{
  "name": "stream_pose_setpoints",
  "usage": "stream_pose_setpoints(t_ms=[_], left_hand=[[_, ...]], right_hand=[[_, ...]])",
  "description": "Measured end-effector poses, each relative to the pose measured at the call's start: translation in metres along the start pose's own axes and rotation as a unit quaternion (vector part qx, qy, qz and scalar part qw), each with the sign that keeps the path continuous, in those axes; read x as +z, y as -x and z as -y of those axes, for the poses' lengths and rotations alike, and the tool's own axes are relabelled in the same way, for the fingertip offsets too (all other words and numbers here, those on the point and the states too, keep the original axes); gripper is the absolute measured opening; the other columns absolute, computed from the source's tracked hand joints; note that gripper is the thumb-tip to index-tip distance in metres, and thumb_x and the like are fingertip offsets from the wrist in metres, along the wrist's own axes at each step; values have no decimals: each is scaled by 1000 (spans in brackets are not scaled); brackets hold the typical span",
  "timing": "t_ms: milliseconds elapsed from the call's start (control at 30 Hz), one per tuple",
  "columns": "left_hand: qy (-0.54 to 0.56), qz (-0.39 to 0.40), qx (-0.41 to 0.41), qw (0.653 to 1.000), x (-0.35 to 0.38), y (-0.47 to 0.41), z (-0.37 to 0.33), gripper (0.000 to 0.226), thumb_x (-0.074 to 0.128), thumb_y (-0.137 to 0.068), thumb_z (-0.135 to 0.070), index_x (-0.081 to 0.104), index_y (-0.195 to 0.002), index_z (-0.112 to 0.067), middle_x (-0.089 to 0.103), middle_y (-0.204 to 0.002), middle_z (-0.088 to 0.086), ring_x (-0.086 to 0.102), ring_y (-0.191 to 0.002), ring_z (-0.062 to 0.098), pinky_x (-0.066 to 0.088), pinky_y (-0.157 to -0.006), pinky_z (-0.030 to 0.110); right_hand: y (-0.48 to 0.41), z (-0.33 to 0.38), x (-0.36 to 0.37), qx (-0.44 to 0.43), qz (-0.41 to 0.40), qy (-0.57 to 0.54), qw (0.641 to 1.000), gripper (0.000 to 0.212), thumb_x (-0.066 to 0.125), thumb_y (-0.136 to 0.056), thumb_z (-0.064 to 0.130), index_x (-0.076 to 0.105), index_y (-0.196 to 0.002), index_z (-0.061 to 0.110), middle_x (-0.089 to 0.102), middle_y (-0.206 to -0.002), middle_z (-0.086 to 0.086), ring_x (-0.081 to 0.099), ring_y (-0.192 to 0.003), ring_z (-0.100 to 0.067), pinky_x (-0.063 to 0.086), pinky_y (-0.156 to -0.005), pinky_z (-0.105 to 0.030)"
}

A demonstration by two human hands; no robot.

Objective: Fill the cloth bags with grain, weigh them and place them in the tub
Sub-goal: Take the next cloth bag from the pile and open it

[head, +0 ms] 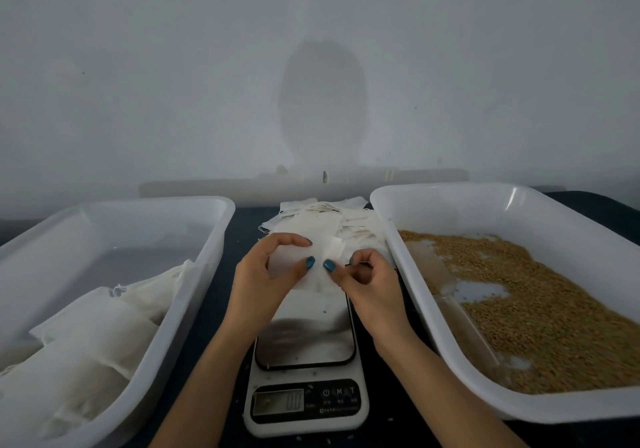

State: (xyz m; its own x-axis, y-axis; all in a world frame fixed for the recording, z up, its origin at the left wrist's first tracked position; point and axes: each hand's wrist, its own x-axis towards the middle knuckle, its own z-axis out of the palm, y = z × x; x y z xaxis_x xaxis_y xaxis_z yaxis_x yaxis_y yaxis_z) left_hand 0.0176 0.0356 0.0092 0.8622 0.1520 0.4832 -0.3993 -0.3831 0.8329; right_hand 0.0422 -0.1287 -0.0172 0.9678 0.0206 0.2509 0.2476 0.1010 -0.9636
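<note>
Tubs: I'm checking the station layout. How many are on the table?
2. The left tub, left of the scale, holds filled bags; the right tub, on the scale's other side, holds grain. The frame crops both; no third shows.

display (pixel 278 402) of scale (pixel 304 343) reading zeros, its buttons (pixel 339 392) marked power sign, M, T

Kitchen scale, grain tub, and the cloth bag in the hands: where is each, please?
Kitchen scale (pixel 304 340), head view, steel platform.
Grain tub (pixel 450 208), head view, bare far wall.
Cloth bag (pixel 317 279), head view, lower part of the cloth.
</note>
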Motion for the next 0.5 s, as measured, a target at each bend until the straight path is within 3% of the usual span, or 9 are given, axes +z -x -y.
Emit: stream_pose_setpoints(t_ms=[67,167,233,333,367,500], left_hand=[[-35,54,28,998,-1,1,0,65,86,-67,-36,54,-123,-47,51,-134,-25,41,-130,-7,37,-105,16],[-133,141,75,978,0,4,4,106,88,-51,-53,31,-140,-57,13,-152,-20,16,-136,-15,27,-97,-4],[-196,149,110,963,1,6,8,104,87,-55,-52,31,-142,-53,6,-150,-20,23,-127,-15,30,-95,-2],[-246,112,148,951,2,10,9,81,76,-64,-53,43,-137,-41,18,-140,-17,38,-114,0,39,-84,2],[-262,99,150,948,2,11,7,75,72,-65,-55,46,-133,-37,22,-136,-15,43,-109,2,42,-79,4],[-324,73,146,932,4,12,2,65,66,-67,-57,50,-123,-28,31,-129,-8,56,-88,13,53,-62,19]], right_hand=[[0,-1,-1,-28,9,5,1000,35,79,-82,21,45,-75,14,47,-52,14,41,-49,0,37,-52,-13],[-1,2,0,-50,30,29,998,34,75,-85,22,44,-73,14,43,-53,15,43,-51,0,47,-54,-18],[1,5,1,-65,35,56,996,33,75,-85,25,46,-73,15,45,-54,14,45,-53,-2,51,-56,-25],[3,7,1,-73,45,72,994,31,75,-84,30,49,-75,16,46,-57,14,43,-56,-8,48,-60,-39],[4,8,1,-75,48,71,994,31,74,-82,35,50,-75,17,46,-57,14,43,-57,-7,46,-59,-38],[7,8,2,-119,52,107,986,29,67,-78,52,55,-82,26,53,-59,15,49,-55,-3,39,-53,-15]])
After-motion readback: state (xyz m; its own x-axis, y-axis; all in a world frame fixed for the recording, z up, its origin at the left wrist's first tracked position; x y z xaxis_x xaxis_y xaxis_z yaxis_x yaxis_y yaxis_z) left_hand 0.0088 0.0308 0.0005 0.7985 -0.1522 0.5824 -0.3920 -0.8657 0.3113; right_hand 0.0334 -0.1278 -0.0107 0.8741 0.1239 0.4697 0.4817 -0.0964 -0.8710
